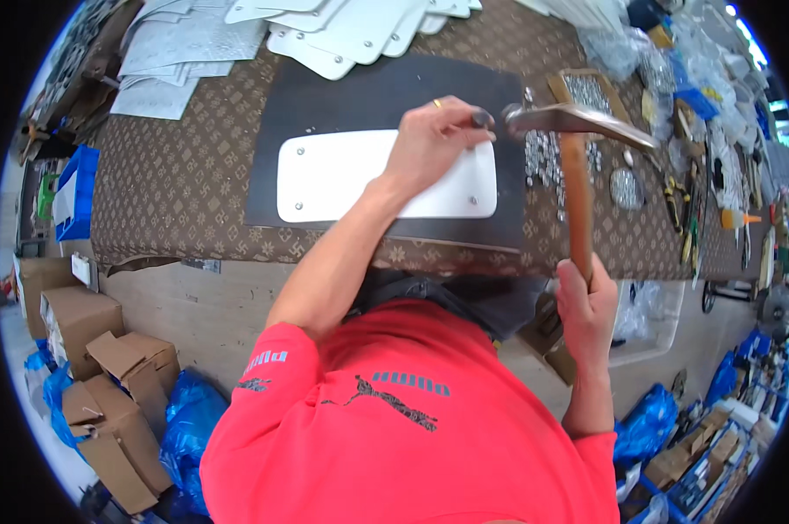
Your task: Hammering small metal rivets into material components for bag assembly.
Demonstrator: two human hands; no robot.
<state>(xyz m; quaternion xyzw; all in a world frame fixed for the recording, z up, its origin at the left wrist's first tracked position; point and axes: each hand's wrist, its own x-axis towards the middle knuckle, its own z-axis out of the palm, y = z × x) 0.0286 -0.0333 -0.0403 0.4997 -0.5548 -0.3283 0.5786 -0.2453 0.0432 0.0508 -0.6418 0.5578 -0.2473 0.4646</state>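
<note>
My right hand (586, 301) is wrapped round the wooden handle of a hammer (576, 188), whose metal head is level with my left hand. A short dark metal punch (480, 119) is pinched in the fingers of my left hand (434, 144), at the far right corner of a white rounded panel (342, 179). The hammer head is to the right of the punch, with a small gap between them. Round metal studs show at the panel's other three corners; the corner by my fingers is partly hidden. Under the panel is a black mat (381, 87).
Stacked white panels (351, 35) and printed sheets (185, 52) lie at the far side of the brown patterned table (168, 183). Loose metal studs (545, 162), an open box (586, 90) of them and hand tools (693, 210) are to the right. Cardboard boxes (120, 419) stand lower left.
</note>
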